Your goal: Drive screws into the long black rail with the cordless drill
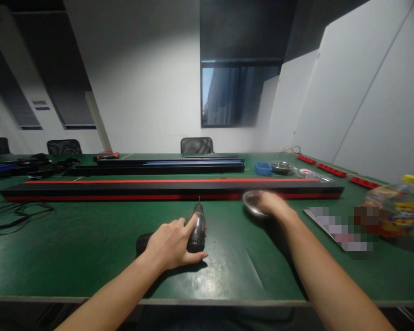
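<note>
My left hand [167, 243] is wrapped around the grip of a black cordless drill [197, 230]. The drill lies on its side on the green table, its thin bit pointing away from me; my thumb sticks out below its rear end. Over to the right, my right hand [274, 205] reaches into a shiny metal bowl [253, 204], which looks tilted. Its fingers are blurred and partly hidden by the bowl, so their grip and contents cannot be seen. Just behind both hands stretches a long black bar with red stripes [141, 189].
Further back lie dark long bars [165, 169], a blue tray [263, 168] and another metal bowl [282, 167]. A yellow-capped bottle [400, 207] and a flat, pixelated item [326, 225] are at the right. Black cables [14, 216] lie left on the green table [72, 262].
</note>
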A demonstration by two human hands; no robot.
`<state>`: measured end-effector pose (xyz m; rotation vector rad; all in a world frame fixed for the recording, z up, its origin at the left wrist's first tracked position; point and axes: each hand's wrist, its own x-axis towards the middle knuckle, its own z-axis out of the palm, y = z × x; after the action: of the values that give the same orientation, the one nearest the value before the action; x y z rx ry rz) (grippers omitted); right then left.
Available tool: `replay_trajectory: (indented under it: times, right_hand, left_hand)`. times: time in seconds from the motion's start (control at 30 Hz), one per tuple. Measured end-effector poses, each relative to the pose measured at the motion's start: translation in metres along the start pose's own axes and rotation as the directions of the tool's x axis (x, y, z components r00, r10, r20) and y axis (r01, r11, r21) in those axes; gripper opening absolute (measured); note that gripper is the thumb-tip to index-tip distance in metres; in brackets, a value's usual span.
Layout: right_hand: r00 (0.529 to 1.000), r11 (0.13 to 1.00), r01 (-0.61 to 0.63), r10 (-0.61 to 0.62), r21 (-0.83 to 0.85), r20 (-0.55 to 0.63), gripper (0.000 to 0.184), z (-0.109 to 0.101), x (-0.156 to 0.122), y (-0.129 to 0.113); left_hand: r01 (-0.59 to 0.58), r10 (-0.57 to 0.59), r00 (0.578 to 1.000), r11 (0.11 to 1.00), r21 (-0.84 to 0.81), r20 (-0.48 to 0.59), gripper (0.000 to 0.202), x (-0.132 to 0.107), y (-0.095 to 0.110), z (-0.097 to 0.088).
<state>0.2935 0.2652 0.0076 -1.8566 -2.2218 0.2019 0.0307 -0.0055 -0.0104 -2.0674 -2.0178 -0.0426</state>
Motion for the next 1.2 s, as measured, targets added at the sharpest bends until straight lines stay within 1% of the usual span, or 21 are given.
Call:
replay_trajectory:
  times: [0.07,0.1,0.2,0.3,0.4,0.47,0.53,0.6,0.67,0.73,0.77,0.8,0.87,0.97,1.03,1.1,1.2]
  right_hand:
    - [0.997,1.0,-0.015,0.016,-0.009,0.081,0.035,-0.005,-0.002,-0.003]
    - [0.994,0.999,-0.029,0.03,-0.014,0.103,0.038,-0.008,-0.004,-0.004]
    - [0.994,0.997,-0.07,0.072,-0.02,0.087,0.04,-0.013,-0.006,-0.008]
    - [0.997,0.998,-0.063,0.063,-0.003,0.037,0.039,-0.015,-0.006,-0.008]
    - [0.999,0.999,0.018,-0.017,0.033,-0.051,0.034,-0.017,-0.006,-0.008]
    - [0.989,0.993,0.093,-0.084,0.069,-0.122,0.028,-0.018,-0.008,-0.013]
    - [0.965,0.973,0.2,-0.174,0.119,-0.196,0.024,-0.017,-0.012,-0.023]
    - [0.922,0.923,0.336,-0.282,0.186,-0.265,0.024,-0.013,-0.017,-0.038]
    - [0.872,0.849,0.458,-0.371,0.265,-0.319,0.023,-0.003,-0.024,-0.056]
    - [0.828,0.77,0.545,-0.433,0.332,-0.356,0.021,0.011,-0.028,-0.075]
    - [0.812,0.733,0.576,-0.459,0.362,-0.361,0.02,0.019,-0.03,-0.084]
    - [0.809,0.711,0.584,-0.473,0.391,-0.349,0.02,0.029,-0.03,-0.092]
    - [0.826,0.695,0.564,-0.485,0.446,-0.288,0.021,0.047,-0.027,-0.105]
    - [0.892,0.733,0.449,-0.407,0.511,-0.198,0.023,0.073,-0.017,-0.118]
    - [0.925,0.746,0.371,-0.35,0.553,-0.149,0.023,0.086,-0.009,-0.123]
    - [0.936,0.742,0.336,-0.33,0.58,-0.12,0.024,0.096,-0.004,-0.126]
    - [0.928,0.733,0.348,-0.356,0.585,-0.106,0.026,0.105,0.001,-0.127]
  left_hand:
    - [0.0,0.0,1.0,1.0,0.002,0.0,0.1,0.0,0.0,0.0]
    - [0.003,-0.003,1.0,1.0,0.002,-0.001,0.1,0.0,0.0,0.0]
    - [0.004,-0.004,1.0,1.0,0.0,-0.007,0.1,0.0,0.0,0.0]
    - [0.005,-0.005,1.0,1.0,-0.004,-0.023,0.099,0.0,0.0,0.001]
    - [-0.005,0.005,1.0,1.0,-0.002,-0.026,0.1,-0.002,0.0,0.0]
    - [-0.027,0.027,0.999,1.0,0.007,-0.018,0.101,-0.003,0.0,0.0]
    - [-0.054,0.054,0.998,0.998,0.012,-0.011,0.102,-0.004,-0.001,0.0]
    - [-0.079,0.079,0.997,0.997,0.006,-0.005,0.102,-0.004,-0.001,0.001]
    - [-0.101,0.101,0.995,0.995,-0.007,-0.003,0.103,-0.004,-0.003,0.002]
    - [-0.119,0.119,0.993,0.993,-0.02,-0.006,0.103,-0.003,-0.003,0.003]
    - [-0.126,0.125,0.992,0.992,-0.025,-0.008,0.103,-0.003,-0.004,0.003]
    - [-0.129,0.129,0.992,0.991,-0.027,-0.01,0.103,-0.002,-0.004,0.004]
    - [-0.131,0.131,0.991,0.991,-0.029,-0.011,0.103,-0.002,-0.003,0.004]
    - [-0.13,0.13,0.991,0.991,-0.029,-0.013,0.104,-0.002,-0.003,0.004]
    - [-0.133,0.132,0.991,0.991,-0.03,-0.013,0.104,-0.002,-0.003,0.004]
    - [-0.135,0.135,0.991,0.99,-0.031,-0.013,0.103,-0.002,-0.003,0.004]
    - [-0.135,0.134,0.991,0.99,-0.031,-0.018,0.103,-0.002,-0.003,0.005]
